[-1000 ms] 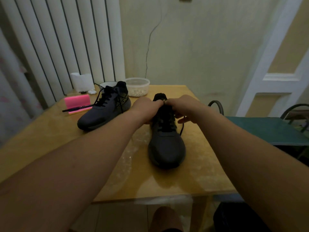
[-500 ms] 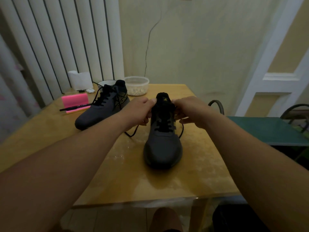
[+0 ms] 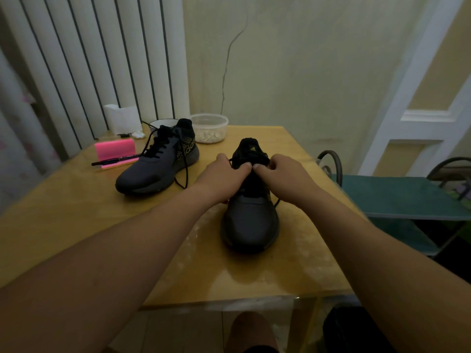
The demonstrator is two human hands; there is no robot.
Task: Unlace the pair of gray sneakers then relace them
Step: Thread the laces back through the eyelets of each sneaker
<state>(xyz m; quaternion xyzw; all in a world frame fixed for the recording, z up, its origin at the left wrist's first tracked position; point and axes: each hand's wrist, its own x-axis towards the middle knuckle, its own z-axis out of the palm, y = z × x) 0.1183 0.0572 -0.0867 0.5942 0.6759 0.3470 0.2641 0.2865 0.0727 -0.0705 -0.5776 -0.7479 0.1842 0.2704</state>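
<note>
Two dark gray sneakers with black laces stand on the wooden table [image 3: 76, 217]. The near sneaker [image 3: 251, 225] points its toe at me in the middle. My left hand [image 3: 224, 174] and my right hand [image 3: 283, 174] meet over its tongue, thumbs touching, each pinching the black lace near the top eyelets. A loose lace end [image 3: 276, 203] hangs off its right side. The other sneaker [image 3: 158, 166] sits farther back left, laced, with a lace end [image 3: 184, 174] trailing onto the table.
A pink block [image 3: 114, 150] with a black pen [image 3: 114, 161] lies at the back left. Behind the far sneaker stand a white paper roll [image 3: 122, 119], a white bowl [image 3: 159, 122] and a clear plastic tub [image 3: 209, 128]. A green chair seat [image 3: 397, 197] is right of the table.
My hands have come together over the near sneaker's tongue from its two sides. The lace loop that hung at the shoe's left is out of sight.
</note>
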